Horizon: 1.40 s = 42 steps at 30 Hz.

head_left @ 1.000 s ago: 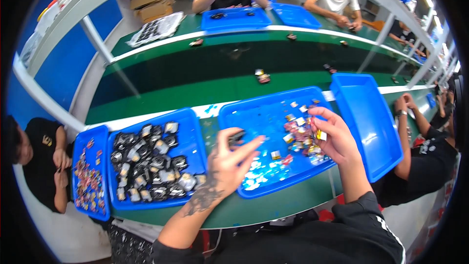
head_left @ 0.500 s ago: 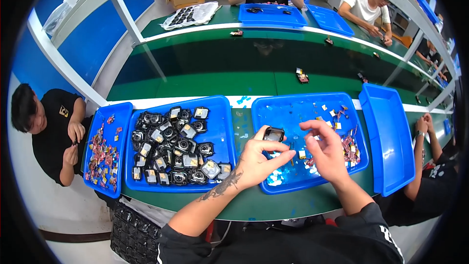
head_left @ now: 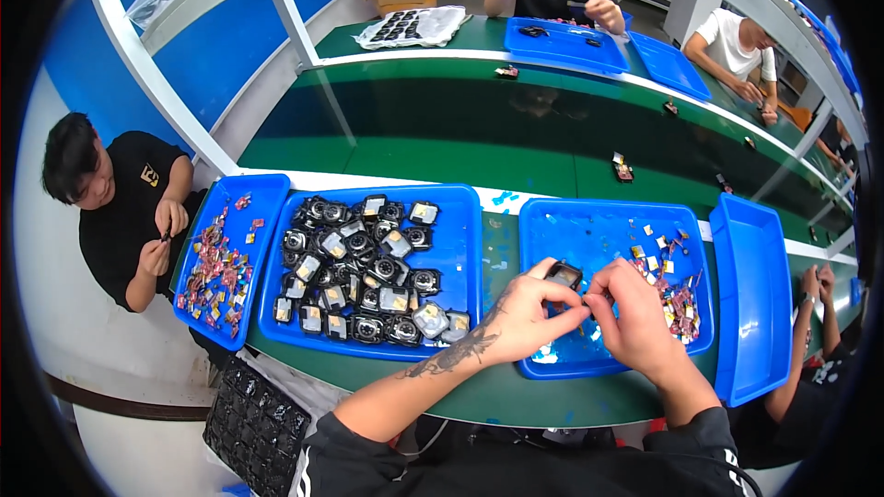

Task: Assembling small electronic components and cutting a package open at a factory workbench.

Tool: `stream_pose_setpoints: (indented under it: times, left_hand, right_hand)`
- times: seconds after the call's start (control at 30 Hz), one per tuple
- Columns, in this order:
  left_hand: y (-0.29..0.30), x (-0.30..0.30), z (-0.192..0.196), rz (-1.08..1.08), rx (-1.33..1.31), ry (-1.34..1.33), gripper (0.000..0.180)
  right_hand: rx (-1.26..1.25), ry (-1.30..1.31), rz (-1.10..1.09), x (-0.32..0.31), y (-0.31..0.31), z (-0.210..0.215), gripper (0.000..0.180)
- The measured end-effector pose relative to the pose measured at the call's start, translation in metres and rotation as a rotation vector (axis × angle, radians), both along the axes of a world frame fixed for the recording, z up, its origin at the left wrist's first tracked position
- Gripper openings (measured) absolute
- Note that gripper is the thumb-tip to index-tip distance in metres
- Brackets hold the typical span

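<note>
My left hand (head_left: pixel 532 315) grips a black watch case (head_left: pixel 564 273) with a pale inside, holding it above the middle blue tray. Close against the left fingertips, my right hand (head_left: pixel 635 315) is closed in a pinch; whatever sits between its fingers is hidden. Beneath both hands, the blue tray (head_left: pixel 539 230) holds small red and yellow circuit parts (head_left: pixel 680 308) on its right side and bits of shiny blue film. Left of it, a second blue tray (head_left: pixel 468 248) carries a heap of black watch cases (head_left: pixel 368 276).
A narrow blue tray (head_left: pixel 278 191) of circuit parts stands far left, beside a co-worker (head_left: pixel 138 184). On the right rests another blue tray (head_left: pixel 750 304). Beyond a white rail runs a green belt (head_left: pixel 442 138) bearing small assemblies (head_left: pixel 622 167). More co-workers sit opposite and at right.
My right hand has moved in to the left hand, and its spread fingers have closed to a pinch. The whole view has shifted. The co-worker opposite has drawn both hands apart.
</note>
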<state>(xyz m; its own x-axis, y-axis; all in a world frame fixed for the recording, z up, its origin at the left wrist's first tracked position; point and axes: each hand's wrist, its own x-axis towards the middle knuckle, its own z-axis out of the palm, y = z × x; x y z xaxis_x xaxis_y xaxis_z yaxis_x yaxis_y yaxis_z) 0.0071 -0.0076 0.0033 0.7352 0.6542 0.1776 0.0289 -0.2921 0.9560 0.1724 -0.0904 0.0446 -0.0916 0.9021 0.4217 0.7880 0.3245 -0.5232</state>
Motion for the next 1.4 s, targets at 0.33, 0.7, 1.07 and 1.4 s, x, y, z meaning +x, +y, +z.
stream_pose_setpoints:
  times: [0.33, 0.7, 1.07, 1.4]
  left_hand:
    - [0.01, 0.003, 0.006, 0.094, -0.255, -0.069, 0.012]
    - [0.003, 0.005, -0.007, -0.269, -0.232, -0.09, 0.022]
    - [0.006, 0.002, -0.013, 0.143, -0.21, -0.22, 0.041]
    - [0.01, 0.004, -0.012, 0.329, -0.413, -0.474, 0.026]
  right_hand:
    - [-0.028, 0.081, -0.189, 0.014, -0.002, -0.007, 0.011]
    - [-0.14, 0.834, 0.058, 0.009, -0.007, -0.025, 0.006]
    - [0.014, 0.94, -0.081, 0.001, -0.003, -0.027, 0.008]
    - [-0.109, 0.873, -0.122, 0.004, -0.007, -0.034, 0.012]
